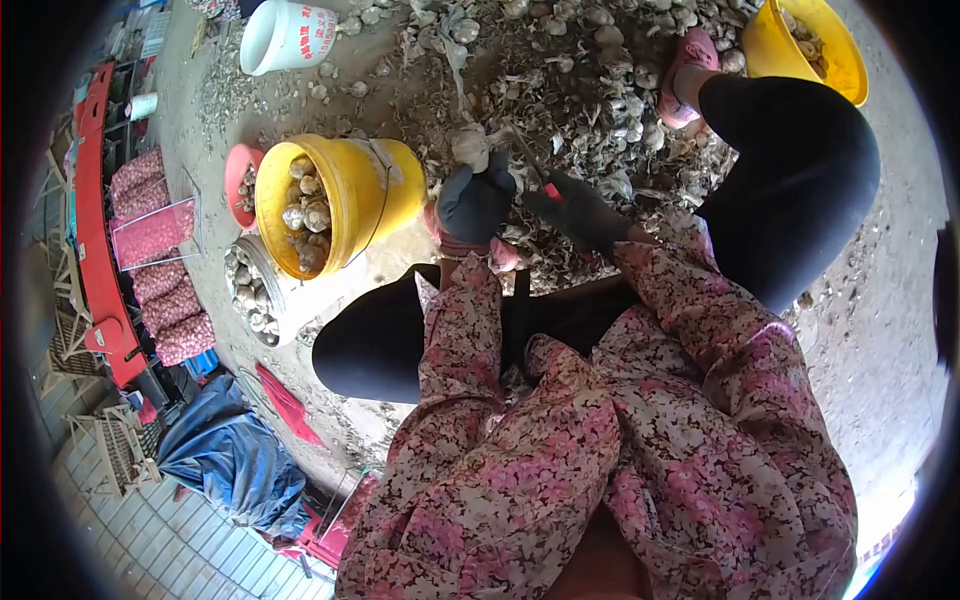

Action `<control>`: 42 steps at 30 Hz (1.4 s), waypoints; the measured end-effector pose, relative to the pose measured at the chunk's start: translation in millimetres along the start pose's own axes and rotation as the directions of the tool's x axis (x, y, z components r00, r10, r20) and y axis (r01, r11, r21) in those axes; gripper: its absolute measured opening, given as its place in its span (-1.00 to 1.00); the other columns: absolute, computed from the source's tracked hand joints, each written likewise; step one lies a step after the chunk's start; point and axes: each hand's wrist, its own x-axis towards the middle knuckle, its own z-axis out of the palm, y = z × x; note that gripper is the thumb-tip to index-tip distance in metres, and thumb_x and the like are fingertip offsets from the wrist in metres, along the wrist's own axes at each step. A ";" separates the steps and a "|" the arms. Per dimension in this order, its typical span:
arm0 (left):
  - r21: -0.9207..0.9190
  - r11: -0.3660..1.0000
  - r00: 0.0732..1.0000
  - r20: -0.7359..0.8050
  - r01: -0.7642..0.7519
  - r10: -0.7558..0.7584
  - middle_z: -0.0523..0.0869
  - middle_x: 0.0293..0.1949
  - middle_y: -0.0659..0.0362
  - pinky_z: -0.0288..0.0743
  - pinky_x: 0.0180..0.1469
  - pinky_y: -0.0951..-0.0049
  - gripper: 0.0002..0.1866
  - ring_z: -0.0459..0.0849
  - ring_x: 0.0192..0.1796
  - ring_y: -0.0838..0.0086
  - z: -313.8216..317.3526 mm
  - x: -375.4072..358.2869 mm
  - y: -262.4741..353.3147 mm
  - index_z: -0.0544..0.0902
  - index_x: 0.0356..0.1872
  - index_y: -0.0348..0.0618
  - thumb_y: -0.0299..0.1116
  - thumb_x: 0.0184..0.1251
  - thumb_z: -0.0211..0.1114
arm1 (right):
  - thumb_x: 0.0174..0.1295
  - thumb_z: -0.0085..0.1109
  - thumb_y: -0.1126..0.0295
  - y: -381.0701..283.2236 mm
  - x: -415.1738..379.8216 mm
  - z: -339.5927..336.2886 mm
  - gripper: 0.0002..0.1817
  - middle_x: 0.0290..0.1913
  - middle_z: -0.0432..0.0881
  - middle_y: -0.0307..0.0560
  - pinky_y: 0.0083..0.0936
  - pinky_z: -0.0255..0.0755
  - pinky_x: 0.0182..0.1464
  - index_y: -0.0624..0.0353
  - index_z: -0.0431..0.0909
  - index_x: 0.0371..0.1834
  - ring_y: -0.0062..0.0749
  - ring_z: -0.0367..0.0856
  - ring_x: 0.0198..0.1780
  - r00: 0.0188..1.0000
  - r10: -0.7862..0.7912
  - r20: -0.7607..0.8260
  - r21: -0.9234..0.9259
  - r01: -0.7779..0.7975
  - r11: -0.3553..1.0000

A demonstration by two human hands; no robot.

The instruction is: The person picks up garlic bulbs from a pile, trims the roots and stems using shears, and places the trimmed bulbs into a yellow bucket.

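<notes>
Bulb (470,147) is in the left hand (475,205), up at the fingertips, 12 o'clock of the palm. Dark glove; fingers curled round the lower part, upper part exposed. Right hand (580,210), also gloved, is closed round a knife (552,190): red handle in the fist, thin blade out toward 11 o'clock, tip just beside the bulb. Can't tell if it's touching.

Handling, my read: bulb is light, firm, dry. Papery skin probably slides and flakes under a glove, so grip the round body, not loose skin. Cloves likely bruise or split if squeezed hard. Best hold: fingertips low round the widest part, blade side kept free. Knife should be stiff and light; hold by the red handle only.

Positions: bulb sits at 10 o'clock from the right hand, near. Hands are side by side, right at 3 o'clock of left, small gap. Yellow bucket (405,190) with more bulbs is at 9 o'clock of the left hand, near. Loose heap (600,60) spreads from 12 to 2 o'clock beyond both hands.
</notes>
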 end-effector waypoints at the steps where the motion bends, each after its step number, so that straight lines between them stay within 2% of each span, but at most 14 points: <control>1: 0.036 0.999 1.000 -0.011 0.001 -0.001 0.54 0.04 0.24 0.41 0.04 0.43 -0.63 0.49 0.02 0.49 2.1 -0.3 -2.5 0.45 0.14 -0.10 -0.29 0.34 0.15 | 0.24 0.19 0.00 0.8 -0.8 -0.8 -0.44 -0.21 0.62 0.09 -0.32 0.47 -0.12 0.23 0.42 0.11 -0.25 0.62 -0.19 1.000 0.005 -0.004 0.006 -0.005 1.000; 10: 0.144 0.988 0.984 -0.177 0.059 -0.033 0.59 -0.07 0.19 0.48 -0.05 0.43 -0.66 0.57 -0.08 0.44 13.3 -15.2 -0.2 0.47 0.05 -0.16 -0.38 0.25 0.22 | 0.29 0.17 0.08 -18.0 -13.7 0.8 -0.62 -0.42 0.54 -0.14 -0.46 0.39 -0.34 0.21 0.49 -0.13 -0.49 0.51 -0.40 0.997 -0.073 -0.022 -0.092 0.070 0.993; 12: 0.160 0.987 0.982 -0.182 -0.014 0.044 0.60 -0.12 0.17 0.49 -0.06 0.44 -0.66 0.59 -0.09 0.43 15.3 -21.3 2.9 0.47 0.02 -0.21 -0.48 0.20 0.22 | 0.28 0.15 0.03 -33.0 -22.0 -0.1 -0.59 -0.47 0.60 -0.15 -0.49 0.42 -0.40 0.20 0.56 -0.14 -0.47 0.58 -0.45 0.963 0.236 0.131 0.047 -0.244 0.969; 18: 0.160 0.987 0.988 -0.150 -0.002 0.026 0.61 -0.17 0.13 0.50 -0.06 0.44 -0.68 0.60 -0.10 0.44 12.2 -41.1 21.1 0.50 -0.06 -0.30 -0.65 0.11 0.16 | 0.30 0.15 0.09 -33.3 -9.9 0.2 -0.66 -0.55 0.55 -0.26 -0.61 0.38 -0.51 0.20 0.59 -0.27 -0.62 0.50 -0.54 0.985 0.173 0.018 0.384 -0.167 0.908; 21: 0.567 0.780 0.963 -0.121 0.266 -0.241 0.63 -0.19 0.16 0.49 -0.11 0.48 -0.62 0.61 -0.14 0.46 0.3 -39.0 19.8 0.53 0.03 -0.32 -0.34 0.23 0.11 | 0.31 0.15 0.17 -50.0 1.6 22.6 -0.70 -0.57 0.53 -0.28 -0.61 0.33 -0.56 0.22 0.57 -0.32 -0.62 0.47 -0.58 0.988 -0.153 -0.028 0.524 0.145 0.839; 23: 0.550 0.810 0.973 -0.208 0.204 -0.104 0.65 -0.17 0.16 0.49 -0.15 0.49 -0.53 0.62 -0.17 0.47 -2.0 -48.7 14.4 0.54 0.06 -0.32 -0.17 0.25 0.07 | 0.31 0.14 0.27 -49.2 3.8 21.9 -0.77 -0.56 0.54 -0.28 -0.61 0.30 -0.58 0.22 0.56 -0.35 -0.59 0.45 -0.61 0.998 -0.053 -0.016 0.578 0.052 0.814; 25: 0.982 0.079 0.985 0.166 -0.169 0.044 0.63 -0.15 0.17 0.50 -0.14 0.52 -0.62 0.62 -0.12 0.47 10.7 -54.6 31.0 0.53 0.07 -0.24 -0.30 0.27 0.20 | 0.24 0.23 0.32 -36.0 9.8 16.3 -0.87 -0.49 0.56 -0.28 -0.61 0.41 -0.44 0.14 0.57 -0.32 -0.60 0.46 -0.53 0.978 0.088 0.190 0.585 -0.185 0.790; 26: 0.847 0.526 0.992 -0.118 0.075 0.049 0.66 -0.13 0.15 0.51 -0.09 0.49 -0.65 0.62 -0.09 0.47 -3.3 -48.4 30.5 0.52 0.04 -0.25 -0.40 0.24 0.26 | 0.23 0.21 0.33 -34.0 12.6 24.7 -0.87 -0.57 0.51 -0.29 -0.60 0.35 -0.50 0.12 0.54 -0.40 -0.59 0.42 -0.58 0.984 0.121 0.133 0.695 -0.179 0.697; 28: 0.995 0.044 0.946 0.070 -0.088 0.317 0.67 -0.09 0.13 0.53 -0.05 0.45 -0.68 0.62 -0.09 0.49 33.1 -58.7 56.3 0.52 -0.01 -0.26 -0.51 0.20 0.29 | 0.25 0.19 0.30 -18.1 22.6 17.7 -0.83 -0.59 0.48 -0.29 -0.59 0.32 -0.54 0.11 0.52 -0.44 -0.59 0.41 -0.60 0.979 0.201 0.038 0.719 -0.167 0.675; 29: 0.947 0.322 0.899 -0.160 0.022 0.409 0.67 -0.12 0.14 0.54 -0.04 0.46 -0.68 0.64 -0.14 0.49 29.9 -62.7 74.1 0.51 -0.06 -0.26 -0.56 0.15 0.32 | 0.27 0.16 0.27 -8.3 27.3 11.8 -0.80 -0.62 0.46 -0.30 -0.58 0.29 -0.57 0.10 0.50 -0.47 -0.59 0.40 -0.62 0.958 0.280 -0.062 0.741 -0.144 0.656; 32: 0.999 -0.032 0.686 0.032 -0.012 0.727 0.65 -0.12 0.07 0.52 0.04 0.38 -0.56 0.63 -0.07 0.38 14.5 -60.0 147.3 0.48 0.04 -0.30 -0.55 0.10 0.38 | 0.28 0.13 0.32 -1.8 24.6 11.7 -0.84 -0.63 0.45 -0.26 -0.53 0.25 -0.65 0.11 0.46 -0.42 -0.54 0.39 -0.67 0.953 0.298 -0.049 0.575 -0.217 0.789; 35: 0.361 -0.573 0.566 0.136 0.736 0.813 0.41 0.20 -0.14 0.27 0.27 0.08 -0.16 0.42 0.22 -0.01 6.2 -42.4 198.6 0.32 0.33 -0.14 -0.04 0.02 0.42 | 0.25 0.16 0.29 -2.9 24.4 19.7 -0.79 -0.65 0.43 -0.28 -0.50 0.27 -0.64 0.11 0.45 -0.49 -0.54 0.40 -0.67 0.909 0.405 0.096 0.539 -0.390 0.747; 38: 0.531 -0.692 0.593 0.380 0.489 0.710 0.43 0.21 -0.14 0.33 0.24 0.14 -0.19 0.44 0.23 0.01 48.0 23.0 195.5 0.30 0.33 -0.22 -0.10 0.08 0.40 | 0.26 0.18 0.21 35.2 41.7 30.8 -0.75 -0.60 0.47 -0.30 -0.55 0.28 -0.59 0.13 0.47 -0.44 -0.61 0.39 -0.62 0.926 0.372 -0.064 0.352 -0.328 0.877; 42: 0.866 -0.498 0.922 0.155 0.046 0.355 0.55 0.13 -0.07 0.45 0.14 0.25 -0.51 0.57 0.11 0.10 -9.6 163.9 146.9 0.44 0.21 -0.15 -0.30 0.26 0.24 | 0.28 0.18 0.17 19.0 44.1 27.3 -0.76 -0.57 0.44 -0.35 -0.60 0.29 -0.57 0.09 0.48 -0.36 -0.65 0.37 -0.60 0.840 0.543 0.021 0.635 -0.431 0.641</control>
